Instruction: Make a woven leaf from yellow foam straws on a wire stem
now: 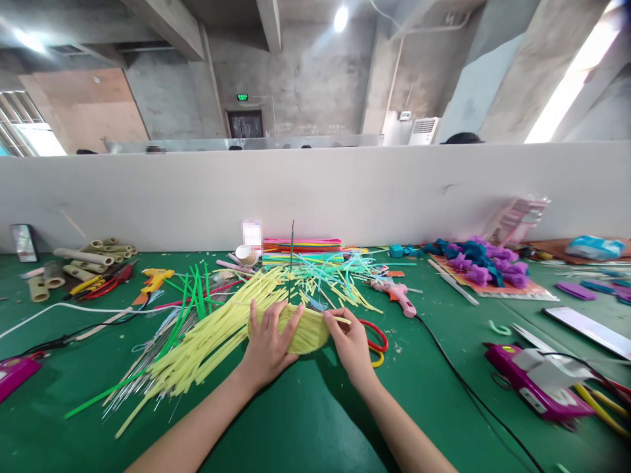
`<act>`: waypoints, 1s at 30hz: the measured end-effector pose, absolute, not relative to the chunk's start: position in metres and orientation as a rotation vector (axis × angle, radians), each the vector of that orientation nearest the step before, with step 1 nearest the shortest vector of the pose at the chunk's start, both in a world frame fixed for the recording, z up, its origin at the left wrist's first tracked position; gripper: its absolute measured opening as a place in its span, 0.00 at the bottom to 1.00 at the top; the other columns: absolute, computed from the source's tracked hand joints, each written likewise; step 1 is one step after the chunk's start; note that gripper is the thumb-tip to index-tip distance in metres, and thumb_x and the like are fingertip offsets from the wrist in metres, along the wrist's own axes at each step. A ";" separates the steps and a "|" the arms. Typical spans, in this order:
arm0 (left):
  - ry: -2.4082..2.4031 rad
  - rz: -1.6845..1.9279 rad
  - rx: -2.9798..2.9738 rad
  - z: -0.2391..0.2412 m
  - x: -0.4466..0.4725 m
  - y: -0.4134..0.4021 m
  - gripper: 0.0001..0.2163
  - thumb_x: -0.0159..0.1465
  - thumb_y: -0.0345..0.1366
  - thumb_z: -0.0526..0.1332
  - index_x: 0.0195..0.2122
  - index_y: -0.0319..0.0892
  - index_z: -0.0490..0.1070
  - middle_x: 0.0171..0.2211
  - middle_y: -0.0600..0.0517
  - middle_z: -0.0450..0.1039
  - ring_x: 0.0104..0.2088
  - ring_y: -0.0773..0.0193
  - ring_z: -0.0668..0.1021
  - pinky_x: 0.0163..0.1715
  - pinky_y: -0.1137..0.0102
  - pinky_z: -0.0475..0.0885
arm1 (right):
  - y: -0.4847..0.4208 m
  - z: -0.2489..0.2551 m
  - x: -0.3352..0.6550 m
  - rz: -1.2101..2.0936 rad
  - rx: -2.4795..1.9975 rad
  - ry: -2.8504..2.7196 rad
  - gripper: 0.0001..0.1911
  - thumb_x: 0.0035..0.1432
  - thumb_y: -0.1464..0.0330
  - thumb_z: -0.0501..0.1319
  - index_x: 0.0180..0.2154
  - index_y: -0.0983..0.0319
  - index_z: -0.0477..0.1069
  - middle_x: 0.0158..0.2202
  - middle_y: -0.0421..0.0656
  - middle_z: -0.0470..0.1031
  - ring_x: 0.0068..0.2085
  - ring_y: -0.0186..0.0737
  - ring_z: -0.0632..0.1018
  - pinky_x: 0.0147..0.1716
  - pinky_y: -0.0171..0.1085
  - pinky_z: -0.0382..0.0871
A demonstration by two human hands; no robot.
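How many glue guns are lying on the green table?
2: a yellow glue gun left of the pale-yellow stems, and a pink glue gun beyond the right hand, to its right. Others could be hidden.

Green table (310, 427), pale yellow disc (311, 335) with fine lines, matching yellow stems (217, 328), brighter green stems (193, 297), pink glue gun (405, 302), yellow-and-orange glue gun (156, 279), red-and-yellow scissor handles (386, 337), purple and teal bundles (479, 274), magenta power strip (513, 379)

Bamboo tubes (83, 256) lie left; a probable exit sign (242, 97) glows green.
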State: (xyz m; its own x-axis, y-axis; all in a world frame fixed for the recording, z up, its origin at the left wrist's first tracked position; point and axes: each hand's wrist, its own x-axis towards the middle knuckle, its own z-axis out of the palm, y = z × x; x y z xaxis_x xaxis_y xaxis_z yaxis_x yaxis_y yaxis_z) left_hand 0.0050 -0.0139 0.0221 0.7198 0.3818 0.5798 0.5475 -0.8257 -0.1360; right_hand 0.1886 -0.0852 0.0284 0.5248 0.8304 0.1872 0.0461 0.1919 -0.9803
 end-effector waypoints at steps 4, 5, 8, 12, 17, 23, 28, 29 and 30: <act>-0.760 -0.807 -2.625 0.020 0.005 -0.012 0.36 0.62 0.50 0.60 0.68 0.42 0.53 0.56 0.33 0.62 0.60 0.43 0.64 0.61 0.36 0.36 | -0.084 0.027 0.189 0.726 -1.259 -0.802 0.21 0.51 0.49 0.67 0.28 0.61 0.72 0.24 0.41 0.75 0.27 0.40 0.74 0.27 0.35 0.66; -0.767 -0.806 -2.624 0.020 0.005 -0.012 0.36 0.62 0.50 0.61 0.68 0.42 0.52 0.56 0.33 0.62 0.60 0.43 0.64 0.61 0.36 0.36 | -0.085 0.028 0.190 0.744 -1.256 -0.786 0.21 0.50 0.49 0.67 0.28 0.61 0.72 0.24 0.41 0.75 0.28 0.40 0.74 0.27 0.35 0.66; -0.787 -0.797 -2.626 0.018 0.005 -0.010 0.38 0.61 0.51 0.61 0.68 0.41 0.51 0.56 0.33 0.62 0.60 0.43 0.64 0.61 0.36 0.37 | -0.086 0.029 0.190 0.799 -1.231 -0.748 0.21 0.49 0.50 0.68 0.29 0.62 0.74 0.26 0.41 0.76 0.29 0.41 0.75 0.29 0.36 0.68; -0.813 -0.796 -2.643 0.016 0.006 -0.008 0.40 0.60 0.53 0.61 0.68 0.41 0.50 0.56 0.34 0.62 0.60 0.43 0.64 0.61 0.37 0.38 | -0.088 0.031 0.190 0.886 -1.174 -0.717 0.20 0.49 0.51 0.69 0.30 0.61 0.76 0.30 0.42 0.78 0.33 0.43 0.77 0.33 0.37 0.71; -0.829 -0.819 -2.641 0.014 0.005 -0.006 0.38 0.61 0.52 0.61 0.68 0.41 0.51 0.56 0.35 0.63 0.59 0.44 0.64 0.61 0.38 0.38 | -0.088 0.033 0.192 0.947 -1.149 -0.703 0.18 0.49 0.53 0.69 0.30 0.62 0.78 0.33 0.45 0.80 0.36 0.45 0.78 0.34 0.37 0.71; -0.835 -0.800 -2.649 0.018 0.005 -0.007 0.36 0.60 0.51 0.61 0.68 0.49 0.53 0.56 0.39 0.63 0.58 0.41 0.63 0.60 0.36 0.39 | -0.086 0.030 0.192 0.899 -1.195 -0.701 0.18 0.47 0.53 0.70 0.31 0.62 0.79 0.32 0.44 0.80 0.34 0.43 0.77 0.31 0.36 0.69; -0.857 -0.820 -2.656 0.020 0.006 -0.008 0.36 0.60 0.51 0.62 0.68 0.49 0.53 0.56 0.39 0.61 0.58 0.42 0.63 0.60 0.36 0.40 | -0.085 0.028 0.192 0.856 -1.219 -0.737 0.19 0.49 0.53 0.69 0.33 0.62 0.78 0.31 0.43 0.78 0.33 0.41 0.76 0.30 0.34 0.67; -0.862 -0.813 -2.659 0.020 0.006 -0.007 0.37 0.60 0.51 0.62 0.68 0.50 0.53 0.56 0.39 0.60 0.58 0.42 0.63 0.60 0.36 0.40 | -0.085 0.028 0.193 0.849 -1.222 -0.750 0.19 0.50 0.53 0.69 0.33 0.62 0.78 0.31 0.43 0.78 0.33 0.41 0.76 0.30 0.34 0.67; -0.867 -0.805 -2.663 0.019 0.006 -0.007 0.37 0.60 0.51 0.62 0.68 0.50 0.52 0.57 0.39 0.60 0.59 0.42 0.63 0.60 0.36 0.40 | -0.085 0.027 0.193 0.841 -1.226 -0.763 0.19 0.50 0.53 0.68 0.33 0.62 0.78 0.31 0.43 0.78 0.33 0.41 0.75 0.30 0.34 0.67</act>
